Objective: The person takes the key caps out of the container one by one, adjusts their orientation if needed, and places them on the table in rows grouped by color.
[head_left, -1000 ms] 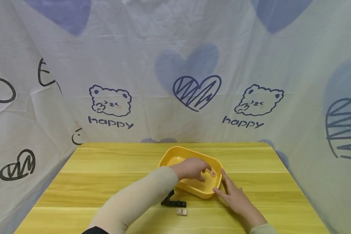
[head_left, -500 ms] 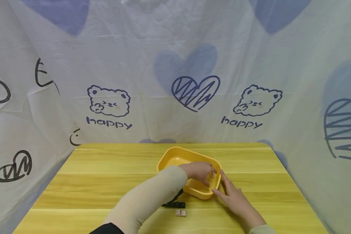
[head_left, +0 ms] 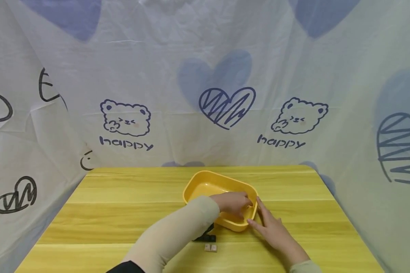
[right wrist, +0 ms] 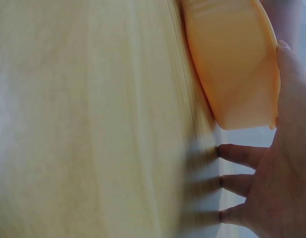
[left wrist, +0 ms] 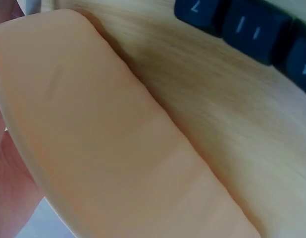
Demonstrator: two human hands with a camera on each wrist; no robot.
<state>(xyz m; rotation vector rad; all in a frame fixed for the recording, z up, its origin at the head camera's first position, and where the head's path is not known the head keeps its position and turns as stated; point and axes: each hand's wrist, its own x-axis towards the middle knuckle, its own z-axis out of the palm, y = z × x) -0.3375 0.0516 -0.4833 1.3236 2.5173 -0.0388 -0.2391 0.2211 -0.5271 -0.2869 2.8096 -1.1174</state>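
Note:
A yellow plastic bin (head_left: pixel 205 175) stands on the wooden table, and its outer wall (left wrist: pixel 118 139) fills much of the left wrist view. My left hand (head_left: pixel 233 203) reaches down inside, at the right end. Its fingers bend toward the floor of the bin, where a small pale keycap shows at the fingertips; I cannot tell if they pinch it. My right hand (head_left: pixel 275 229) rests against the bin's right end from outside. In the right wrist view its thumb (right wrist: pixel 286 54) lies at the rim, while three straight fingers (right wrist: pixel 242 154) point down to the table.
Black keycaps (head_left: pixel 208 238) lie in a row just in front of the bin, partly behind the left sleeve (head_left: pixel 181 227); white legends show on these keycaps (left wrist: pixel 257 29) up close. Two pale keycaps (head_left: pixel 210 247) sit nearer me. A printed cloth (head_left: pixel 177 132) hangs behind the table (head_left: pixel 123 212).
My left hand has moved right and deeper into the bin, now covering most of the pale keycaps that showed there. My right hand has stayed at the bin's end.

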